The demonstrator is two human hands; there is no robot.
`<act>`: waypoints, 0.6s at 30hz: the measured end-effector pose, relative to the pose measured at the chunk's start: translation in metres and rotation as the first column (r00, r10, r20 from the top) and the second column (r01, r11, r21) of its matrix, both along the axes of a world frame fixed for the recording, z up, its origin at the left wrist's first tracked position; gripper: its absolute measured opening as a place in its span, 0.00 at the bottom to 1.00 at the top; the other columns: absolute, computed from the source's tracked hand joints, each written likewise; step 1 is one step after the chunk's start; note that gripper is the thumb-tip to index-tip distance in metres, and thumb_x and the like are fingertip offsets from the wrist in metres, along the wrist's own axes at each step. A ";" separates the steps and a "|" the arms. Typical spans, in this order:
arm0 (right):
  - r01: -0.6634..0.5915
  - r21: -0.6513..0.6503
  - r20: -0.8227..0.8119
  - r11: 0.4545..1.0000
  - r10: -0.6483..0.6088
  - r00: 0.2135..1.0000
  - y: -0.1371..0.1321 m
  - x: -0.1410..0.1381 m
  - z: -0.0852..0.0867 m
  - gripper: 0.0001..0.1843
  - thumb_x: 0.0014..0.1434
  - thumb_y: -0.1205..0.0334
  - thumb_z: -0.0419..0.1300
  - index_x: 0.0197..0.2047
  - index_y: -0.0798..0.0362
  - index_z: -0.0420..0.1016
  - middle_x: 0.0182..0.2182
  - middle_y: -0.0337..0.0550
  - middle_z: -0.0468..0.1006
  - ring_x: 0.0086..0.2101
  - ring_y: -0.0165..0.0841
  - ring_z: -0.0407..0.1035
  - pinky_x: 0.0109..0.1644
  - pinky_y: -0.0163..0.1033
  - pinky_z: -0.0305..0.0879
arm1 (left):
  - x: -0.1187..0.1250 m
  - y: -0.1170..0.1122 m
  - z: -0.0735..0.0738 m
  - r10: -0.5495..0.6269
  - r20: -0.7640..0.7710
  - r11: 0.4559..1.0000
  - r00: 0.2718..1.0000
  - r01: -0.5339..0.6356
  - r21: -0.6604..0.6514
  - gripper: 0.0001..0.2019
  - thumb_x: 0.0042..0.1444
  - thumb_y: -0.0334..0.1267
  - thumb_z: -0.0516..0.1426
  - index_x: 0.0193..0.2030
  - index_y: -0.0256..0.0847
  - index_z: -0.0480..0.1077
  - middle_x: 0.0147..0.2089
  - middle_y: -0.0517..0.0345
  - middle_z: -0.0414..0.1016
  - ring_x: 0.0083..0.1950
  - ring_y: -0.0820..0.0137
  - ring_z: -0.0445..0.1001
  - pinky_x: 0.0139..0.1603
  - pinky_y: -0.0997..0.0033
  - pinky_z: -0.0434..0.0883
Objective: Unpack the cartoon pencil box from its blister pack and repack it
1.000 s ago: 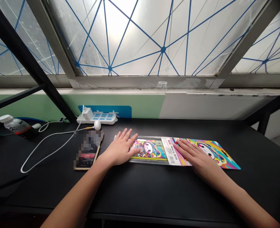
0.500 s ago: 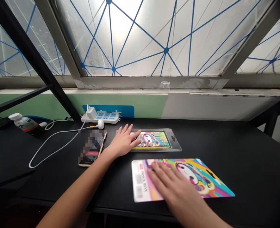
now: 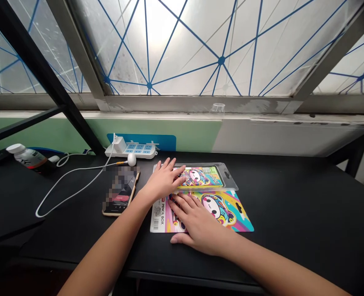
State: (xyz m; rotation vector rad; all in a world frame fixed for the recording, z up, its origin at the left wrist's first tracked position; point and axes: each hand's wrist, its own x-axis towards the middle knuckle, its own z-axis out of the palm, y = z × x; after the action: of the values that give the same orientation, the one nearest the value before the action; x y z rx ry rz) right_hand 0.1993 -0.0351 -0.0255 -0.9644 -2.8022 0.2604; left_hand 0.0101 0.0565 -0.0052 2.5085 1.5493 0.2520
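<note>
A colourful pencil box in a clear plastic shell (image 3: 205, 176) lies on the black table (image 3: 293, 213). My left hand (image 3: 163, 181) rests flat on its left end, fingers spread. Just in front of it lies the colourful cardboard insert (image 3: 228, 209) marked PENCIL BOX. My right hand (image 3: 197, 224) lies flat on the card's left half, fingers stretched out and pointing left.
A phone (image 3: 120, 191) lies left of my left hand, with a white cable (image 3: 67, 185) running to a power strip (image 3: 132, 150) at the back. A bottle (image 3: 30, 158) lies on its side at far left. A black frame post (image 3: 46, 78) rises at the left.
My right hand has slid the card left and away from me, until it lies right in front of the pencil box. My left hand has stayed on the box.
</note>
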 end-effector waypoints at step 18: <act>0.351 -0.135 -0.039 0.927 -0.359 0.933 0.124 0.097 0.039 0.30 0.57 0.38 0.63 0.57 0.46 0.76 0.51 0.53 0.74 0.52 0.50 0.69 0.55 0.53 0.70 | 0.003 -0.007 0.004 -0.038 0.014 0.990 0.999 0.036 0.133 0.22 0.72 0.50 0.49 0.65 0.45 0.69 0.74 0.42 0.61 0.76 0.50 0.55 0.71 0.36 0.55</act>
State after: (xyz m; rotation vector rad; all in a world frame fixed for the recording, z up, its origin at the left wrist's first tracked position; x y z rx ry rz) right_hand 0.2958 0.0890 0.0137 -1.4402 -2.5157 0.4117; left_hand 0.0127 0.0496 -0.0016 2.6252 1.5258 0.3815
